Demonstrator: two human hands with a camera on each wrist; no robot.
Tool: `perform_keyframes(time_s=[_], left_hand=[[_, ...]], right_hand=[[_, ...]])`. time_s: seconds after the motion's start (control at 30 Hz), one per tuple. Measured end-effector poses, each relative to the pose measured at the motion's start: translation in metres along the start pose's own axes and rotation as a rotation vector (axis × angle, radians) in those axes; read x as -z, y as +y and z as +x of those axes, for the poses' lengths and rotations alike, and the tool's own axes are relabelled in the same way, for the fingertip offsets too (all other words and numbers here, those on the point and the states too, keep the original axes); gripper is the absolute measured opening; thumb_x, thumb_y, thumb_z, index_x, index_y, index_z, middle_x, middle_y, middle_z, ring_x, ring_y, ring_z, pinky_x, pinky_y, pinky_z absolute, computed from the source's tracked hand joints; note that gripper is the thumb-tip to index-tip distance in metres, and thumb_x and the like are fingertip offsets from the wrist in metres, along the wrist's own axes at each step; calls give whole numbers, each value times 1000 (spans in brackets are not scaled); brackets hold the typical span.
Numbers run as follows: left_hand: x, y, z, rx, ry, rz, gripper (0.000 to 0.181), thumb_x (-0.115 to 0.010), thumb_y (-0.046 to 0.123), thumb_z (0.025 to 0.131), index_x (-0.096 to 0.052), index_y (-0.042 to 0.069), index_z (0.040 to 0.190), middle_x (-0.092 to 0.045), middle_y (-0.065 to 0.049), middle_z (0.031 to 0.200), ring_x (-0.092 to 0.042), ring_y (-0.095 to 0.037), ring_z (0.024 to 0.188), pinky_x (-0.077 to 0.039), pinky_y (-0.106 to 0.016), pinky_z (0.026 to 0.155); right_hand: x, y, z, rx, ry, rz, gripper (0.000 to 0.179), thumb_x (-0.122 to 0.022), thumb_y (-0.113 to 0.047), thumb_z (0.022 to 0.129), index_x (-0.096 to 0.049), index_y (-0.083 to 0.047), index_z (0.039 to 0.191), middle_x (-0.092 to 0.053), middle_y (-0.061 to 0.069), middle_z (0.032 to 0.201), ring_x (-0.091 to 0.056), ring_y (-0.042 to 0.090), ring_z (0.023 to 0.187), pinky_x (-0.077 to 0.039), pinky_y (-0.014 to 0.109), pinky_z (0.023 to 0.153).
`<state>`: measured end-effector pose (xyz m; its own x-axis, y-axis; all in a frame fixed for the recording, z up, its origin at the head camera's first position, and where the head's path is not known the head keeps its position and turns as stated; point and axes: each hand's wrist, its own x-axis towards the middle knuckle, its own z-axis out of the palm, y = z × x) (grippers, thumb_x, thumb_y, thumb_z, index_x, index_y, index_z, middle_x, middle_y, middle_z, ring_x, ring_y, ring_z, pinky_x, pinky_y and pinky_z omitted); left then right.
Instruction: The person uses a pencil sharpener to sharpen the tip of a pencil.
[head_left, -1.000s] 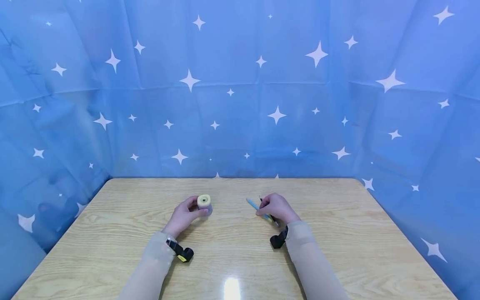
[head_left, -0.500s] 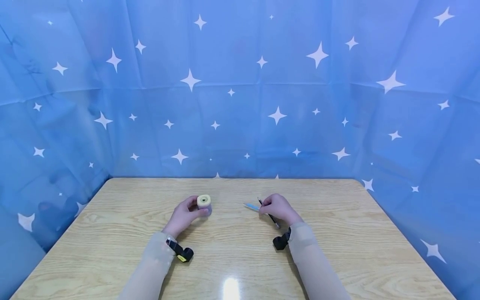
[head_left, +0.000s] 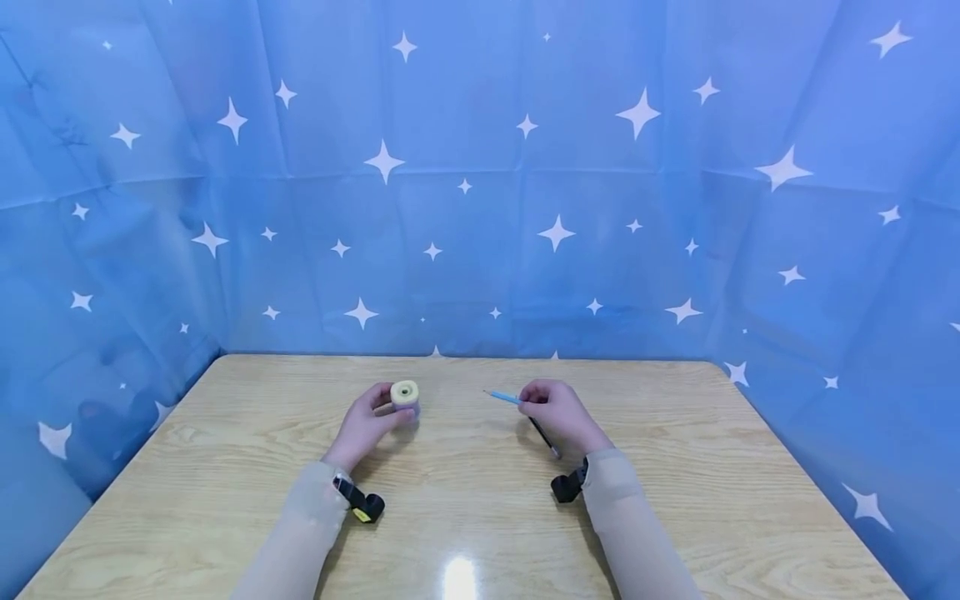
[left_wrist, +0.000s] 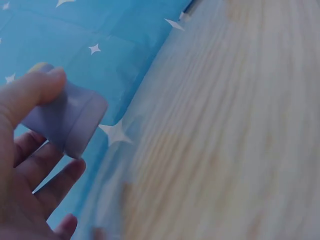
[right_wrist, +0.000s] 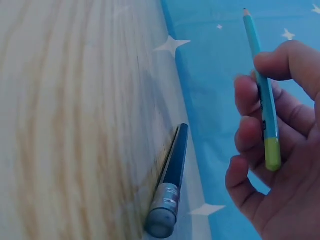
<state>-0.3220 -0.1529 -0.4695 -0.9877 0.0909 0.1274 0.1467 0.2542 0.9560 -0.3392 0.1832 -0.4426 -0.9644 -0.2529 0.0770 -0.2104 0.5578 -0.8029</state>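
Note:
My left hand (head_left: 362, 427) grips a small pencil sharpener (head_left: 406, 397) with a cream top, a round hole in it and a greyish-purple body. In the left wrist view the thumb presses on one side of the sharpener (left_wrist: 80, 112), with fingers behind and below. Between thumb and fingers, my right hand (head_left: 561, 414) pinches a light blue pencil (right_wrist: 254, 37), its tip towards the left and its lime-green end near the palm. Below that hand a dark pencil (head_left: 544, 438) lies on the table; its metal band and eraser end face the right wrist camera.
The wooden table (head_left: 465, 492) reaches back to a blue curtain (head_left: 480, 208) with white stars, which also hangs along both sides. A black wrist camera (head_left: 369, 507) sits on the left wrist, another wrist camera (head_left: 567, 486) on the right.
The right hand has lifted the blue pencil off the table, away from the dark pencil, which stays lying there. The left hand with the sharpener has risen slightly.

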Motion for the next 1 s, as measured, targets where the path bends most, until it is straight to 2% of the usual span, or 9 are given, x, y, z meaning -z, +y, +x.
perform_keyframes(time_s=[0.17,0.33,0.47,0.6,0.77,0.9,1.0], left_hand=[[-2,14,4,-22,-35,61,59,-81,25,79,-56,6,130,-58,-14,127,-51,-32,123,-37,-51,105],[-3,30,5,-46,-70,193,58,-82,28,78,-58,10,128,-58,-11,130,-49,-30,125,-29,-56,108],[-3,47,8,-113,-68,260,56,-81,29,79,-59,11,127,-60,-10,128,-49,-31,125,-28,-58,107],[-3,60,11,-172,-45,281,53,-81,31,79,-59,13,124,-59,-9,128,-49,-31,125,-32,-56,105],[-1,62,12,-210,-4,287,51,-82,28,78,-59,12,120,-62,-9,122,-54,-28,119,-36,-54,101],[-2,61,12,-231,25,321,51,-82,24,77,-60,11,121,-65,-9,117,-57,-27,113,-40,-52,97],[-5,59,13,-267,11,371,52,-82,24,77,-61,9,123,-65,-9,116,-59,-27,110,-39,-51,97]], right_hand=[[6,1,1,8,11,35,11,-65,-17,93,-68,-9,99,-64,5,86,-54,22,77,-46,37,71],[12,-4,4,25,29,106,12,-67,-18,92,-69,-8,98,-63,5,85,-55,28,80,-45,36,71],[19,-13,6,39,38,165,16,-68,-20,91,-69,-6,101,-63,7,87,-55,41,89,-47,47,78],[24,-17,7,46,45,246,18,-68,-19,92,-68,-6,104,-64,8,93,-53,48,99,-43,59,89],[21,-20,10,45,39,249,17,-68,-19,91,-69,-7,104,-64,9,92,-55,45,97,-43,60,89],[17,-23,9,57,40,217,18,-68,-20,92,-70,-7,103,-65,7,91,-57,34,89,-45,57,86],[15,-27,6,47,43,206,19,-68,-19,92,-70,-5,105,-66,5,94,-58,26,87,-47,52,85]])
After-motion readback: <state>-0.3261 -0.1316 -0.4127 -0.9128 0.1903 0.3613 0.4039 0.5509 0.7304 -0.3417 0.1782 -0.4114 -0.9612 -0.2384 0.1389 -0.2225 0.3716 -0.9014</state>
